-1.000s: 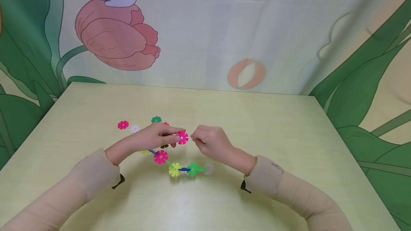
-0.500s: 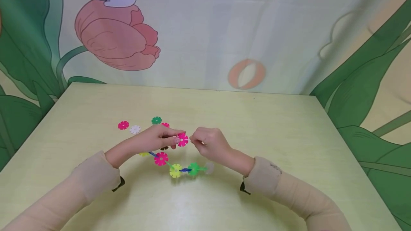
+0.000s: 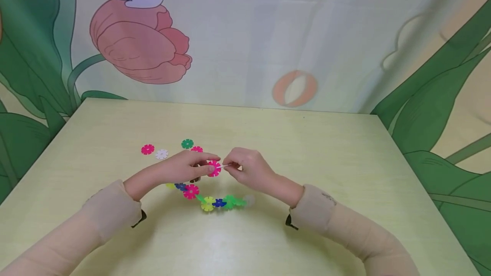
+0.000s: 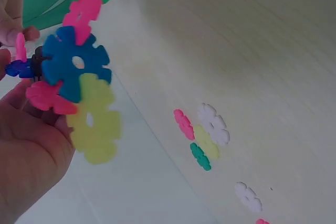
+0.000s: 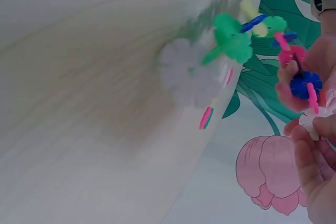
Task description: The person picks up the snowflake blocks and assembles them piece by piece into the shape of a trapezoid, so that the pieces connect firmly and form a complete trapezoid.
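In the head view my left hand [image 3: 178,167] grips a chain of interlocked plastic snowflake discs, with a pink disc [image 3: 214,168] between its thumb and fingers. A white snowflake disc [image 5: 308,122], edge-on in the head view, is pinched by my right hand [image 3: 251,169] right at the pink disc's rim. The chain hangs below the left hand, with a yellow disc [image 3: 208,204], a green disc [image 3: 229,202] and a whitish end disc. A large blue disc [image 4: 59,66] shows beside the left palm in the left wrist view. The left hand hides part of the chain.
Loose discs lie on the table [image 3: 307,152] beyond the left hand: a pink one [image 3: 147,149], a white one [image 3: 162,154], a dark green one [image 3: 187,143] and others partly hidden. A printed curtain [image 3: 238,37] stands behind the table's far edge.
The right hand has moved slightly left and its white disc now shows against the pink disc. The pink disc has shifted a little left, and the hanging chain has turned slightly.
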`<action>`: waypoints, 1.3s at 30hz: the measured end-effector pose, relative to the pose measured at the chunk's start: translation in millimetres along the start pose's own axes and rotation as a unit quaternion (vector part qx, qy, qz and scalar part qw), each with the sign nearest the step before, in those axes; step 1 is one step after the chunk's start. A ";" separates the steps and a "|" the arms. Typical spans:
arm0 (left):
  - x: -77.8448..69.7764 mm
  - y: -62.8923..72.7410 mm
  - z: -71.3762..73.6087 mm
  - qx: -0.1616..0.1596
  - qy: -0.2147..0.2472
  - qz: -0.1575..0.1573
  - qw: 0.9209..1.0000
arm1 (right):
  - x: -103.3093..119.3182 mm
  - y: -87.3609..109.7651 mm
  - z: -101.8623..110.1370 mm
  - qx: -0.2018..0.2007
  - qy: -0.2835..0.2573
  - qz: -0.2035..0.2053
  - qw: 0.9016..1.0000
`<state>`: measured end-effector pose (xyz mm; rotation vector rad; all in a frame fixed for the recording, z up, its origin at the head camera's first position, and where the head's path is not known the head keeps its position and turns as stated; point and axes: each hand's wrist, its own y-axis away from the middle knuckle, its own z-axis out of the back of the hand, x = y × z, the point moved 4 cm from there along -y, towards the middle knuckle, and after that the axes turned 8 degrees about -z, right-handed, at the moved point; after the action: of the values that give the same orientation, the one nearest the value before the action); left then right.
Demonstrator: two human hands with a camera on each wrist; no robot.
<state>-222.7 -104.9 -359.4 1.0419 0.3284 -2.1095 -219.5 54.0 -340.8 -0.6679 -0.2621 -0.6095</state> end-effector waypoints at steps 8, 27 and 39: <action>9.9 8.3 -0.3 -0.007 0.042 -0.009 0.999 | 10.0 -10.4 -8.1 0.054 -0.050 -0.009 0.997; 54.0 92.6 30.1 -0.050 0.015 0.087 0.995 | -68.1 -66.0 -93.1 0.252 -0.025 -0.305 0.918; 57.5 99.0 37.6 -0.060 -0.005 0.085 0.995 | -73.0 -82.2 -120.0 0.278 0.085 -0.308 0.906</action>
<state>-195.4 -221.8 -370.4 0.9546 0.3442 -1.9188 -323.0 -42.4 -421.3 0.0435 -0.4689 -1.1360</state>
